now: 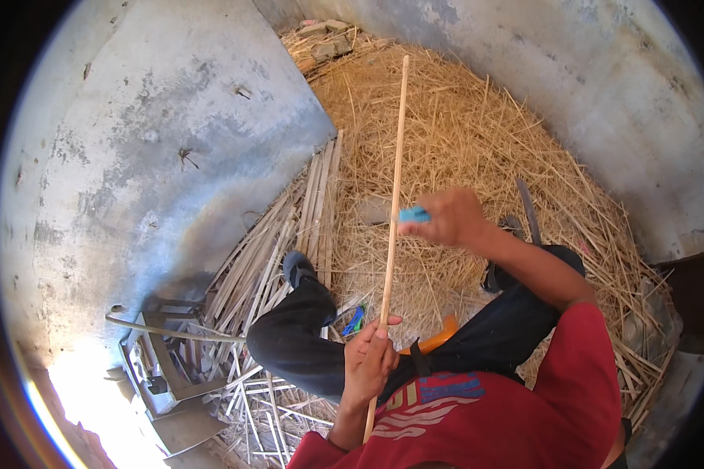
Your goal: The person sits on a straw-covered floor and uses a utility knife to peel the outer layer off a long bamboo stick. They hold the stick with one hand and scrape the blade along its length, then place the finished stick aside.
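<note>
Above loose straw (461,125) | left hand (368,361): straight, slender wooden strip (397,164)

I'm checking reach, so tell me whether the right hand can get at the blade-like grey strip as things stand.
Probably not freely: the right hand is closed around a blue object. Otherwise, the grey strip looks near and mostly uncovered, beyond the right knee.

The only print in view is on the front of the red shirt (555,399), where a few blocky pale characters (399,399) sit beside a blue patch (455,388), above pale wavy stripes (414,420). Foreshortened and partly cut off by folds, the lettering cannot be read with certainty.
</note>
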Available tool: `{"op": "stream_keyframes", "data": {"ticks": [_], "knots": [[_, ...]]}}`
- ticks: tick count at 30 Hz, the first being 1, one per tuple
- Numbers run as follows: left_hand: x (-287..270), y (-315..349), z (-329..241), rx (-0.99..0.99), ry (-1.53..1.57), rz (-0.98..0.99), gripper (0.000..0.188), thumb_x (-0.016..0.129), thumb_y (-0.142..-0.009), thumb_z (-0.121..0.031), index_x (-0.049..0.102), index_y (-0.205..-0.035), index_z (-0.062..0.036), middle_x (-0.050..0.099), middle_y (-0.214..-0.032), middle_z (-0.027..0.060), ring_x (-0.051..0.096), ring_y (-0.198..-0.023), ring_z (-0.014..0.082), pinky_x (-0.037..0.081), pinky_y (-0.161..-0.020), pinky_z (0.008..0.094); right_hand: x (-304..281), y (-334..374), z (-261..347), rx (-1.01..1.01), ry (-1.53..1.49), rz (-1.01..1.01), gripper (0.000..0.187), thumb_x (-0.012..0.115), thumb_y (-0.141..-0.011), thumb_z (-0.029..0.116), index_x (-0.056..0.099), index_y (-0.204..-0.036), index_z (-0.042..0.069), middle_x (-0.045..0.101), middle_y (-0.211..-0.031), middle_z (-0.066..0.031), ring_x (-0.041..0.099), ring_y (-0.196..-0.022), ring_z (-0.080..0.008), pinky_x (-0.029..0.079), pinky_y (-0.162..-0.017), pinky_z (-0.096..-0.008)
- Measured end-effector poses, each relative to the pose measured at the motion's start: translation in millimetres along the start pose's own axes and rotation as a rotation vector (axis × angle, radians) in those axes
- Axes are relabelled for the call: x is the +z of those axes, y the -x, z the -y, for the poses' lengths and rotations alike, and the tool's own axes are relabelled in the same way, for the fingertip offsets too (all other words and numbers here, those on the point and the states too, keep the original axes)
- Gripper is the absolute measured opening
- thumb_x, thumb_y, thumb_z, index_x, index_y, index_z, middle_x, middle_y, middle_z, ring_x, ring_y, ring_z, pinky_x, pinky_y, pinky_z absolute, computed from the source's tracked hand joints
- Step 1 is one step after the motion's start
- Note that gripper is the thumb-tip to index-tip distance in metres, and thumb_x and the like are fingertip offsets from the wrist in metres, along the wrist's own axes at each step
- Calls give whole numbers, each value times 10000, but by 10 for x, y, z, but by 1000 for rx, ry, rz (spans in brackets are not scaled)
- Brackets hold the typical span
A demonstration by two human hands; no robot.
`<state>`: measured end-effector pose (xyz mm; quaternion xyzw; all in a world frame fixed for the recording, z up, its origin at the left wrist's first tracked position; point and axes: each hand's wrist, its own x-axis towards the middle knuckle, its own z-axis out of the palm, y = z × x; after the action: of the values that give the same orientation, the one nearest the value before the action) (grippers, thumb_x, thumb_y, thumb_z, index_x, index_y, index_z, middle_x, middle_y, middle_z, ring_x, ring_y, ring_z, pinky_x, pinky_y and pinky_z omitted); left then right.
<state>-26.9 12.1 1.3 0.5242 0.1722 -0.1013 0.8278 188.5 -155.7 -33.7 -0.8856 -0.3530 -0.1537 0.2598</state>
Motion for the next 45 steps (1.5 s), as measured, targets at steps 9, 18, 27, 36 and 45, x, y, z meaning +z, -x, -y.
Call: {"op": "stream_keyframes", "data": {"ticks": [9, 18, 27, 36, 45], "knots": [[45, 66, -47, 27, -58, -9, 315, 441, -1021, -205, 533, -1180, 50, 343, -501, -65, 272, -418, 25, 263, -437, 229, -18, -27, -103, 31, 37, -9, 693, 572, -678, 809, 500, -510, 140, 463, -434, -37, 518, -385, -220, 400, -382, -364], [47, 89, -123, 64, -144, -39, 309, 441, -1023, -200, 540, -1194, 38, 361, -548, -80, 301, -449, 4, 255, -437, 193, -132, -70, 121, -161, 3, -65, 696, 564, -688, 805, 504, -504, 137, 474, -451, -21, 515, -393, -199, 395, -384, -342], [27, 155, -79, 59, -191, -58, 303, 456, -1017, -207, 547, -1161, 43, 363, -556, -79, 313, -470, 9, 267, -452, 208, -73, 109, 260, -227, -42, 20, 677, 565, -728, 770, 490, -494, 140, 476, -440, -22, 490, -373, -191, 373, -370, -336], [107, 230, -76, 47, -268, -38, 297, 444, -1021, -188, 540, -1218, 13, 338, -560, -113, 285, -472, -23, 188, -440, 176, -85, -102, -167, 40, 14, -71, 689, 530, -744, 784, 489, -491, 145, 447, -424, -23, 490, -369, -209, 375, -384, -340], [141, 271, -91, 2, -356, 1, 287, 449, -1016, -171, 543, -1202, 27, 369, -580, -95, 319, -493, -16, 223, -452, 182, -192, -229, -552, 51, 77, -228, 706, 504, -761, 788, 602, -553, 121, 426, -411, -19, 432, -347, -177, 359, -368, -330]]}}
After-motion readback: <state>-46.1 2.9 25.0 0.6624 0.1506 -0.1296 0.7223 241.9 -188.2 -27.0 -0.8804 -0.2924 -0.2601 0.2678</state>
